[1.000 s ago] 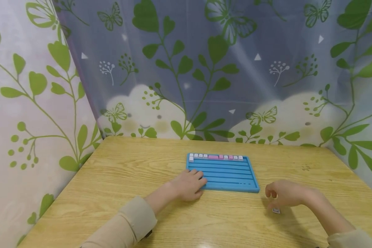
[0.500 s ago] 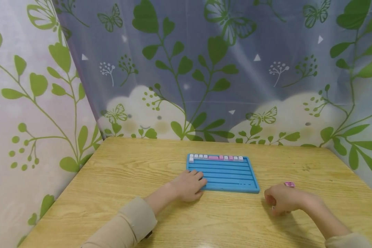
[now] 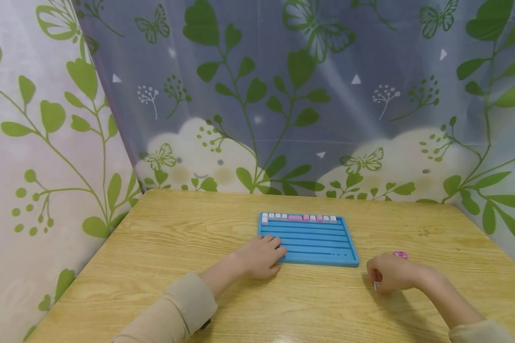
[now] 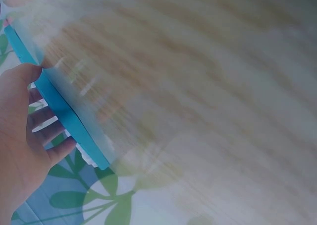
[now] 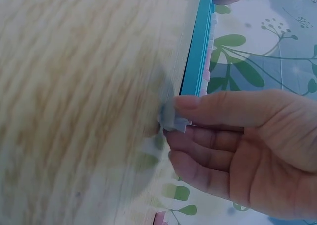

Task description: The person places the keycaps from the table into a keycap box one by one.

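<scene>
A blue tray-like keyboard base (image 3: 313,238) with ridged rows lies on the table. White and pink keycaps (image 3: 295,217) line its far row, and one more white keycap (image 3: 264,221) starts the second row at the left. My left hand (image 3: 262,256) holds the base at its near left corner; in the left wrist view the thumb (image 4: 30,72) lies against its front edge. To the right of the base, my right hand (image 3: 392,274) pinches a small whitish keycap (image 5: 177,118) between thumb and fingers, low over the table. Part of this keycap is hidden by the fingers.
A pink keycap (image 3: 401,255) lies on the wooden table (image 3: 189,214), just beyond my right hand. Patterned cloth (image 3: 257,95) hangs along the table's far edge, and another patterned sheet (image 3: 47,143) hangs on the left.
My right hand has come down and taken hold of the small keycap that lay under it. The pink keycap behind that hand has come into view. My left hand stays in place.
</scene>
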Motion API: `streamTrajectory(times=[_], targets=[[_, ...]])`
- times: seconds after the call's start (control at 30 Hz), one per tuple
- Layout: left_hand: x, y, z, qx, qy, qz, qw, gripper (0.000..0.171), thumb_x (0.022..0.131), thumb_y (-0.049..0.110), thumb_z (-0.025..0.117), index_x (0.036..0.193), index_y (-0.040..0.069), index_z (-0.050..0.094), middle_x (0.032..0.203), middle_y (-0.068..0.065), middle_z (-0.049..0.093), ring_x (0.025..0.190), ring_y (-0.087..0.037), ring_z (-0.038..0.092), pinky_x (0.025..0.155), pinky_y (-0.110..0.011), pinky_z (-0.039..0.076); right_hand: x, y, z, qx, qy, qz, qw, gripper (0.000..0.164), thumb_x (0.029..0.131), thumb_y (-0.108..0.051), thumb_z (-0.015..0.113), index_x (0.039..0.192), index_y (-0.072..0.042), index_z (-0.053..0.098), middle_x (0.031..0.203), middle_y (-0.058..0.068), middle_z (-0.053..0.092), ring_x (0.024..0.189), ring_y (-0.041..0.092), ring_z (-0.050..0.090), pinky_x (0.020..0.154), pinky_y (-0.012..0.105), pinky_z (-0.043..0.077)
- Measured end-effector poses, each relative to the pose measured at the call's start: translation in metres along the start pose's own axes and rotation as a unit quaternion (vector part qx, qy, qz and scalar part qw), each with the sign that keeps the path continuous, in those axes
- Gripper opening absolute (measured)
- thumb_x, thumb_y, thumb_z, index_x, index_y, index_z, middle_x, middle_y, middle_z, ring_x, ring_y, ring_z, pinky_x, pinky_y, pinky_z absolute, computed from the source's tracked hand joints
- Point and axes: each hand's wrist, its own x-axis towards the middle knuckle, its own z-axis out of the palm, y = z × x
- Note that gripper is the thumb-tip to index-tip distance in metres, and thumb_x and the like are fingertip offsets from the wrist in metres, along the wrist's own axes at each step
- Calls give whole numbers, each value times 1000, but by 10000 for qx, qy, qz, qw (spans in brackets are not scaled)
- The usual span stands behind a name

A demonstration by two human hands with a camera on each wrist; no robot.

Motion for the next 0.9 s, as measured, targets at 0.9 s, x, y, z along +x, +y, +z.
streamTrajectory(times=[0.9], targets=[[1,-2,1,-78,83,81,9999,28,95,37,45,115,17,52,104,0,50,98,-18,47,83,-34,42,18,-11,-29,63,1454,-631,9873,6,87,-3,61,91,-6,64,88,2,63,77,14,62,63,27,49]])
